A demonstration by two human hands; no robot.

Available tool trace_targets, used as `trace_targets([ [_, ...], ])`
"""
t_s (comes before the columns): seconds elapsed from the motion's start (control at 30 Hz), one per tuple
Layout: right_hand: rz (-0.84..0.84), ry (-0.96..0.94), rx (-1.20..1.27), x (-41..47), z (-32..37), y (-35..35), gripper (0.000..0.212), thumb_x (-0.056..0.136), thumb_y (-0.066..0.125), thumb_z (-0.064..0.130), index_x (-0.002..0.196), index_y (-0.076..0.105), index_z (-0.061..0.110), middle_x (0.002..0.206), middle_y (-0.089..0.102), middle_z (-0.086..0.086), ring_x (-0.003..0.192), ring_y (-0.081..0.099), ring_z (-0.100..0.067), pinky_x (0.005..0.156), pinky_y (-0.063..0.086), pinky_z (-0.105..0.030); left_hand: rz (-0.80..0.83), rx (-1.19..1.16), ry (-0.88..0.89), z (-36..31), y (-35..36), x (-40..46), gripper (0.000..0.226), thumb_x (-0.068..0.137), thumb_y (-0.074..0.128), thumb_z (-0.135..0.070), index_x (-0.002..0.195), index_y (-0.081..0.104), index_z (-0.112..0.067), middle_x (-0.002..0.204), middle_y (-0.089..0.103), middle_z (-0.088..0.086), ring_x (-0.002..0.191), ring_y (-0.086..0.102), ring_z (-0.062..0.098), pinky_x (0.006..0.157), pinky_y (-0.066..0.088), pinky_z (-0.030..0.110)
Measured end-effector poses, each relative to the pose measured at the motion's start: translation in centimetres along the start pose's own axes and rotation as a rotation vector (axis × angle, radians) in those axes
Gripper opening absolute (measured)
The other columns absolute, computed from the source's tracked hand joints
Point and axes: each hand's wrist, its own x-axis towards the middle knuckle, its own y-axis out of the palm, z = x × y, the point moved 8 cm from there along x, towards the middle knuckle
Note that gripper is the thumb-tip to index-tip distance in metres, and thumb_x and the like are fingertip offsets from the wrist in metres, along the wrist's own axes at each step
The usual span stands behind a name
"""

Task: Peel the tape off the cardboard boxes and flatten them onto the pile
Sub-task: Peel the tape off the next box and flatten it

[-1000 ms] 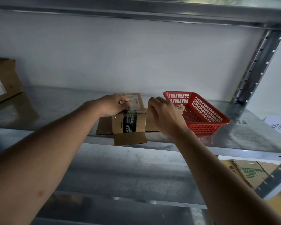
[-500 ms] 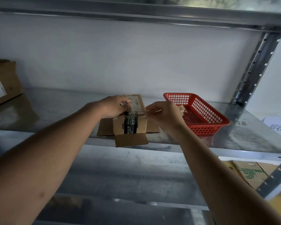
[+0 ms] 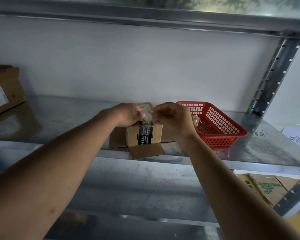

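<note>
On the metal shelf (image 3: 62, 118), near its front edge: one small cardboard box (image 3: 155, 134), bottom flaps splayed open, one flap overhanging the edge toward the person. A printed black tape (image 3: 144, 135) runs down the middle of the near face and over the top, so its long axis points away from the person, front to back.

Left hand (image 3: 128, 114): rests on the box's top left, fingers curled and holding it down.

Right hand (image 3: 171, 116): just above the box's top right corner, fingertips pinching what looks like a clear tape strip (image 3: 148, 118) lifted from the top seam; the exact pinch is too small to confirm.

Both hands sit at the box; the right is the nearer to the loose end, so the pull probably goes along the seam.

Red basket (image 3: 222, 130): just right of the box, holding a crumpled wad (image 3: 195, 119). Flattened cardboard (image 3: 267, 189): lower shelf, right.
</note>
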Motion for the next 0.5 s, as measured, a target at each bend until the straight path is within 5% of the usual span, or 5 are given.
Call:
trace_targets([
  [0.17, -0.093, 0.308, -0.016, 0.1, -4.2, -1.1, 0.007, 0.088, 0.08, 0.007, 0.087, 0.081, 0.014, 0.081, 0.079, -0.003, 0.077, 0.078, -0.022, 0.078, 0.066, -0.041, -0.024, -0.048, -0.015, 0.1, -0.2, -0.1, 0.054, 0.106, 0.047, -0.054, 0.154, 0.048, -0.028, 0.16, 0.045, 0.003, 0.142, 0.047, 0.028, 0.115, 0.039, 0.039],
  [0.37, -0.104, 0.259, -0.125, 0.3, -3.3, -0.6, 0.016, 0.089, 0.078, 0.008, 0.098, 0.079, 0.022, 0.09, 0.079, 0.001, 0.068, 0.077, -0.013, 0.06, 0.062, -0.025, -0.028, -0.062, -0.035, 0.1, -0.3, 0.0, 0.055, 0.105, 0.049, -0.055, 0.154, 0.048, -0.029, 0.16, 0.045, 0.004, 0.141, 0.048, 0.029, 0.112, 0.04, 0.037],
  [0.5, -0.032, 0.231, -0.161, 0.7, -2.3, -0.1, 0.03, 0.087, 0.08, 0.009, 0.109, 0.073, 0.028, 0.089, 0.079, 0.003, 0.078, 0.077, -0.013, 0.063, 0.063, -0.032, -0.021, -0.072, -0.028, 0.0, -0.3, -0.1, 0.054, 0.106, 0.048, -0.054, 0.154, 0.049, -0.028, 0.16, 0.046, 0.003, 0.14, 0.048, 0.028, 0.107, 0.04, 0.034],
])
